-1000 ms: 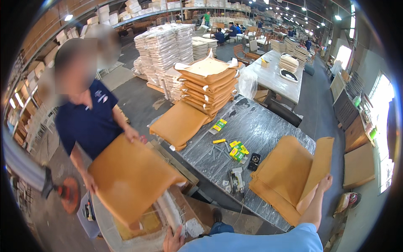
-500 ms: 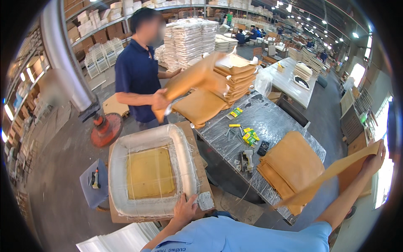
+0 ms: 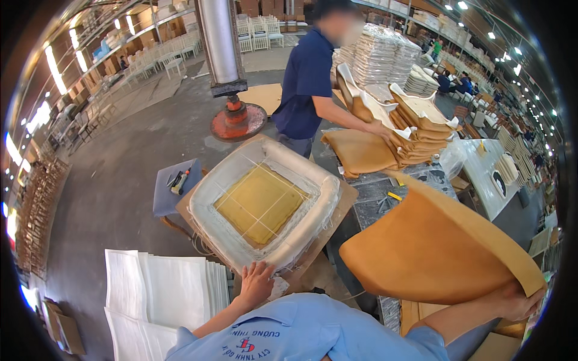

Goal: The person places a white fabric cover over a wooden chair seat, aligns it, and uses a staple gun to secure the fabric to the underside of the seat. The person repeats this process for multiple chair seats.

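Note:
A white, rounded-square padded seat frame [image 3: 322,183] lies on a brown board [image 3: 348,198] in front of me. Its middle shows a yellow panel [image 3: 259,201] with thin white lines across it. My left hand [image 3: 256,281] rests on the frame's near edge, fingers spread over the padding. At the right, my right hand [image 3: 521,302] grips one edge of a tan leather sheet [image 3: 433,246]. The sheet hangs in a broad curve above the table and hides much of it.
Across the table [image 3: 373,213], a co-worker in a navy shirt [image 3: 304,84] handles tan covers beside a stack of them [image 3: 421,135]. A blue stool [image 3: 174,195] with tools stands left of the frame. White sheets [image 3: 174,289] are piled near me. A pillar with a red base [image 3: 238,123] stands beyond.
My view has turned left. The tan sheet has swung up and inward, spreading out toward the frame. My left hand stays on the frame's edge. The co-worker's cover has moved to the stack.

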Available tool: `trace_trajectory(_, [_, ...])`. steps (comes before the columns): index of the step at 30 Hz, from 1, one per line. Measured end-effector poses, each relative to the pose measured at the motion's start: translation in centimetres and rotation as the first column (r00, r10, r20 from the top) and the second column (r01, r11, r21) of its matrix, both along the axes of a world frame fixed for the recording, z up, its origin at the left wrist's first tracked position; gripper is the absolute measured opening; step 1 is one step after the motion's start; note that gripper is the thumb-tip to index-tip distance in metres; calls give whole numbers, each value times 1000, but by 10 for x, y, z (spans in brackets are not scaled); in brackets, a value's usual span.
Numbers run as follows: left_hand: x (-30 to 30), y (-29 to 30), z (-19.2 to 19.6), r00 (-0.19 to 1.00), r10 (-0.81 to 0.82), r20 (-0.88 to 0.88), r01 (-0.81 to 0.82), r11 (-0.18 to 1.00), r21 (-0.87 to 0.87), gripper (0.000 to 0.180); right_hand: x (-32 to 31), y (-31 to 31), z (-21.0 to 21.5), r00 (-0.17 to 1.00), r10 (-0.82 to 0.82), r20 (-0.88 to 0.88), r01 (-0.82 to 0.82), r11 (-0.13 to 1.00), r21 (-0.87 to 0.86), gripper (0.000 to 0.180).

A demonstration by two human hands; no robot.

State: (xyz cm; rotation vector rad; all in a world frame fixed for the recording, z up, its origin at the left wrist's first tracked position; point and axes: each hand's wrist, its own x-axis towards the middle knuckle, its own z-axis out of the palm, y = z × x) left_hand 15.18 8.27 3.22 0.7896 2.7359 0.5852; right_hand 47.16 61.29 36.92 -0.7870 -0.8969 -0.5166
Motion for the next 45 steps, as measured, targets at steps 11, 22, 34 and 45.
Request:
trace_trajectory(11, [0, -39, -13, 919, 375, -117, -374, 927, 37, 70, -173, -36, 25, 416, 902, -115, -824, 428, 371, 17])
trace_trajectory(22, [-38, -96, -11, 960, 259, -103, -253, 965, 64, 68, -278, -150, 75, 387, 921, -49, -757, 347, 554, 16])
trace_trajectory(34, [-126, 20, 14, -34, -479, 877, -395, 813, 428, 75, -342, -232, 67, 275, 959, -72, -814, 272, 513, 17])
trace_trajectory(45, [-177, -70, 77, 446, -697, 561, -762, 33, 647, 54, -313, -149, 9, 663, 746, -71, -725, 662, 190, 17])
